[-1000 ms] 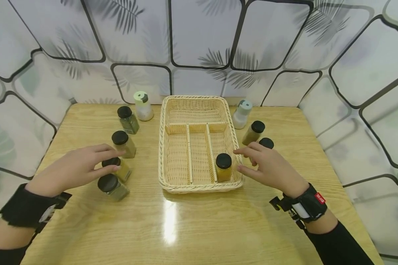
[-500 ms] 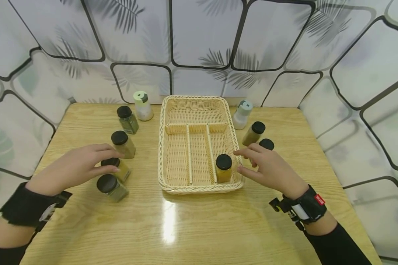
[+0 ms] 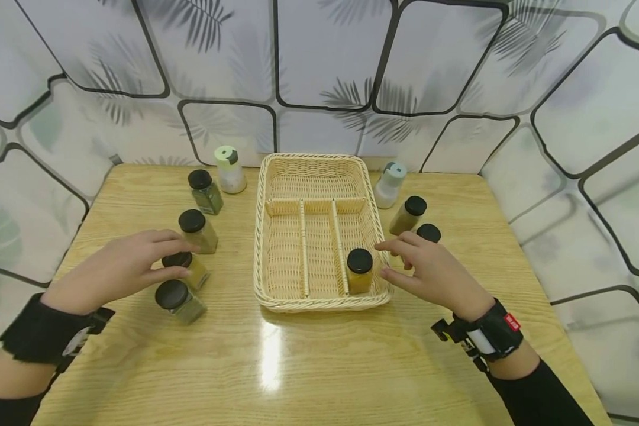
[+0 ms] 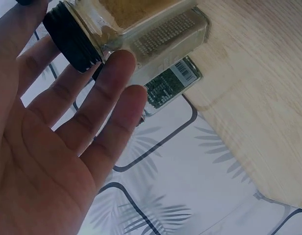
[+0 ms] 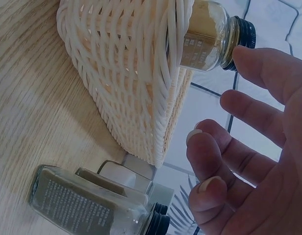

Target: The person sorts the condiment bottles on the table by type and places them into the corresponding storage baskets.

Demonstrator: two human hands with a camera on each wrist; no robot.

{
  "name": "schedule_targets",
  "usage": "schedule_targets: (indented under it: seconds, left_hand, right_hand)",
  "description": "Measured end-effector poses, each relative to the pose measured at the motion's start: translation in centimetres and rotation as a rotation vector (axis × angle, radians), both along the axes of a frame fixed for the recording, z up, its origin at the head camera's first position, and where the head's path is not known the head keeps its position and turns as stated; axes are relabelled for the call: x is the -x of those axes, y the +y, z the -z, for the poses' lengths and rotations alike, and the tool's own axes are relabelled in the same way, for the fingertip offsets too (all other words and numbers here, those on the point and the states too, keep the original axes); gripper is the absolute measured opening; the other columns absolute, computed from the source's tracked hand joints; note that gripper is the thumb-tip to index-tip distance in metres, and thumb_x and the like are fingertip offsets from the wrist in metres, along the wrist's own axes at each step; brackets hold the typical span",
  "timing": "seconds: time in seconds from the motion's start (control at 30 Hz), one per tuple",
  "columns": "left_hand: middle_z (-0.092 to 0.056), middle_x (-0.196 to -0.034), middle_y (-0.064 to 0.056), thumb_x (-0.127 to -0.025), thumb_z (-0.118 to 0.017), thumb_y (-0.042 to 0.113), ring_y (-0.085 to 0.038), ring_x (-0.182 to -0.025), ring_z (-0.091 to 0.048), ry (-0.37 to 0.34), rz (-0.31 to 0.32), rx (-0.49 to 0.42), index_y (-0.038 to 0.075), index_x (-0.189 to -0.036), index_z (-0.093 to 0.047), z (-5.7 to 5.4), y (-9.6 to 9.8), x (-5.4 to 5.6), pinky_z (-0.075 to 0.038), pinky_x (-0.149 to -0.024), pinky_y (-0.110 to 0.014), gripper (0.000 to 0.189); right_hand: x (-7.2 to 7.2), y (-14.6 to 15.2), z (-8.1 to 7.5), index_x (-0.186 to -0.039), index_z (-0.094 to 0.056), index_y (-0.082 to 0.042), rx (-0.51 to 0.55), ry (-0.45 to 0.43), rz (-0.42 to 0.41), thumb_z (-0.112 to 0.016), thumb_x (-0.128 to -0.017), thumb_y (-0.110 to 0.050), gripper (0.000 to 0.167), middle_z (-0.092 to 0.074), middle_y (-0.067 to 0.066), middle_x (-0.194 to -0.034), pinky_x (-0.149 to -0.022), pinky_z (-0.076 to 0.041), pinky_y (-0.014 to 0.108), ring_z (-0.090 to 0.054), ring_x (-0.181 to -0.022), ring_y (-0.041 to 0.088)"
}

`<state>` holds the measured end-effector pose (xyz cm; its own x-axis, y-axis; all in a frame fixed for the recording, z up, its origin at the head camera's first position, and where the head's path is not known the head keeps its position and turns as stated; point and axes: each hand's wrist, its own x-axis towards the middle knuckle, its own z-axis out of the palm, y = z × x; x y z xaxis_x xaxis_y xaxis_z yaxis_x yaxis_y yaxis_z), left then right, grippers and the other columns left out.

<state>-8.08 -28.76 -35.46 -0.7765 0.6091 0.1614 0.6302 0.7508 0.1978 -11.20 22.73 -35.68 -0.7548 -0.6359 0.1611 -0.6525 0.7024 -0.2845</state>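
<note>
My left hand [image 3: 119, 266] hovers by the left row of spice jars, holding nothing, fingers extended and thumb apart. Below its fingertips stands a jar of yellow powder [image 3: 197, 277], its black lid partly covered; a jar of pale contents [image 3: 190, 309] is just in front and a tan powder jar [image 3: 206, 238] just behind. My right hand [image 3: 431, 269] is at the right rim of a wicker basket [image 3: 319, 305], its fingers loosely bent around nothing. Inside the basket's right front compartment stands a black-lidded jar of yellow powder [image 3: 360, 278]; in the right wrist view my thumb overlaps its lid [image 5: 244, 41].
Farther back on the left are a green herb jar [image 3: 207, 199] and a shaker with a light green cap [image 3: 231, 177]. Right of the basket stand a pale-capped shaker [image 3: 387, 188], a brown powder jar [image 3: 404, 219] and another jar [image 3: 428, 232], partly behind my hand. Patterned cloth surrounds the table.
</note>
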Motion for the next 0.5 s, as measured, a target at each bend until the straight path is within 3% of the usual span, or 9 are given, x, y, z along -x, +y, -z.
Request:
schedule_targets:
  seconds: [0.2,0.5]
  left_hand:
    - [-0.069,-0.113,0.003,-0.076,-0.086,0.025,-0.019,-0.1,-0.067,0.048,0.059,-0.036,0.018,-0.119,-0.071,0.23,-0.03,0.31,-0.058,-0.078,-0.038,0.046]
    - [-0.07,-0.112,0.002,-0.07,-0.089,0.018,-0.019,-0.099,-0.068,0.069,0.116,-0.05,0.016,-0.115,-0.072,0.17,-0.02,0.67,-0.058,-0.078,-0.037,0.049]
  right_hand:
    - [-0.11,0.06,0.02,-0.129,-0.065,-0.02,-0.002,-0.011,0.008,-0.073,-0.091,-0.039,0.043,-0.058,-0.007,-0.103,-0.056,-0.043,0.022,-0.051,-0.073,0.013]
    - [-0.14,0.29,0.06,-0.13,-0.064,-0.022,-0.01,-0.016,0.013,-0.071,-0.092,-0.041,0.043,-0.058,-0.007,-0.105,-0.057,-0.044,0.022,-0.052,-0.074,0.013]
